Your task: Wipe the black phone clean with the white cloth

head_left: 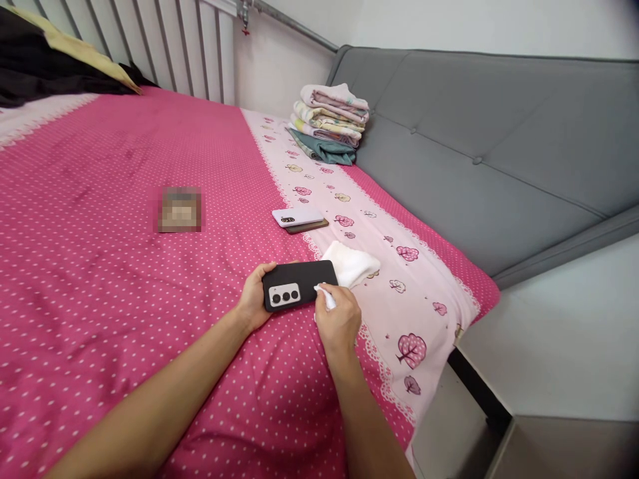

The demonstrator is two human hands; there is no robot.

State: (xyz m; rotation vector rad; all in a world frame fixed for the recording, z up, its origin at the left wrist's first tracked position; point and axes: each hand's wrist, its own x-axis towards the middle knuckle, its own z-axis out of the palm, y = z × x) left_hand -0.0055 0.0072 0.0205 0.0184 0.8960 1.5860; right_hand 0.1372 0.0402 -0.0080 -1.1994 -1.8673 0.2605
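Note:
My left hand [255, 296] grips a phone in a black case [310, 279] by its left end. The phone's back faces up, with three camera lenses in a light panel at its left. My right hand [338, 316] is closed on a small white cloth [328, 297], which touches the right part of the phone's back. Whether this is cloth or tissue is hard to tell. A larger folded white cloth [352, 264] lies on the bed just behind the phone's right end.
Farther back, a pale lilac phone [298, 216] rests on a darker, brownish phone-like slab [309, 227]. A blurred-out flat object [180, 209] lies left on the pink dotted bedspread [100, 279]. Folded fabrics [329, 123] are stacked against the grey headboard [439, 120]. A radiator [164, 46] stands behind.

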